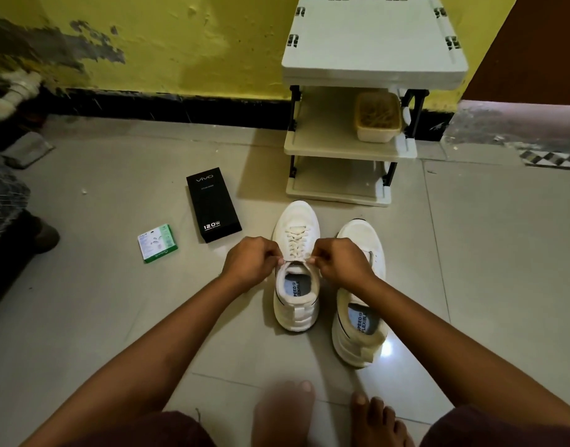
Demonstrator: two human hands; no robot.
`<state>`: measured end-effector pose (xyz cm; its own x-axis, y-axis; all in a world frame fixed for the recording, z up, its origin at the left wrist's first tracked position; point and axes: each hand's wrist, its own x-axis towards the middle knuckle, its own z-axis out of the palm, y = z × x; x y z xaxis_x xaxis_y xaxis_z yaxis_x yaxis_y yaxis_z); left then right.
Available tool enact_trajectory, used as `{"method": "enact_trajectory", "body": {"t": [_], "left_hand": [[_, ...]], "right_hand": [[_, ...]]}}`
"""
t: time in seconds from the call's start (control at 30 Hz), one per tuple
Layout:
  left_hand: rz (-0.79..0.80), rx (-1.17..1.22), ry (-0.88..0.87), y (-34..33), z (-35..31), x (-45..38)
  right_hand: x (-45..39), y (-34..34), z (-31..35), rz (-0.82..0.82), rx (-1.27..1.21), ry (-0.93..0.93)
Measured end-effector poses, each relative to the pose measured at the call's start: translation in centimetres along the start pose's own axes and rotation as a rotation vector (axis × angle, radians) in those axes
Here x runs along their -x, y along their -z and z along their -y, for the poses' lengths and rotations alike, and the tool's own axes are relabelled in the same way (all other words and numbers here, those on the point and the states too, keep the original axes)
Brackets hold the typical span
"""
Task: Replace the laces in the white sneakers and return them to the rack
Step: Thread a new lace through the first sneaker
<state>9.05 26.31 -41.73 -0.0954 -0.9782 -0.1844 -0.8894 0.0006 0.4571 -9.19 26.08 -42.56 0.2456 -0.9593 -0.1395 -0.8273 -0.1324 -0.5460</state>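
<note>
Two white sneakers stand side by side on the tiled floor, toes toward the wall. The left sneaker (296,285) carries a cream lace (295,245) crossed up its eyelets. My left hand (253,261) pinches the lace at the top left eyelet. My right hand (340,261) pinches it at the top right eyelet, and the lace runs taut between them. The right sneaker (359,304) stands partly behind my right hand; no lace shows on its visible part. The white rack (348,146) stands just beyond the shoes.
A tub (378,119) of small tan pieces sits on the rack's middle shelf. A black phone box (212,208) and a small green-and-white packet (157,243) lie left of the shoes. My bare feet (328,414) are near the bottom edge. Yellow wall behind.
</note>
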Motion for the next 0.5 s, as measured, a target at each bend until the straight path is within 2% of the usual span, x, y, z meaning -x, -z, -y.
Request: {"method": "enact_trajectory", "body": {"t": [0.23, 0.33, 0.4, 0.47, 0.5], "left_hand": [[0.038, -0.118, 0.043, -0.1, 0.6, 0.8], [0.142, -0.092, 0.09, 0.4, 0.6, 0.5], [0.222, 0.193, 0.125, 1.3, 0.6, 0.4], [0.281, 0.588, 0.174, 2.2, -0.1, 0.7], [0.286, 0.713, 0.204, 2.5, -0.6, 0.7]], "right_hand": [[0.6, -0.1, -0.6, 0.089, -0.046, -0.014], [0.5, 0.2, -0.6, 0.154, -0.083, -0.055], [0.5, 0.5, -0.4, 0.204, -0.217, -0.067], [0.6, 1.1, 0.3, 0.221, -0.504, -0.134], [0.4, 1.3, 0.6, 0.218, -0.643, -0.169]]}}
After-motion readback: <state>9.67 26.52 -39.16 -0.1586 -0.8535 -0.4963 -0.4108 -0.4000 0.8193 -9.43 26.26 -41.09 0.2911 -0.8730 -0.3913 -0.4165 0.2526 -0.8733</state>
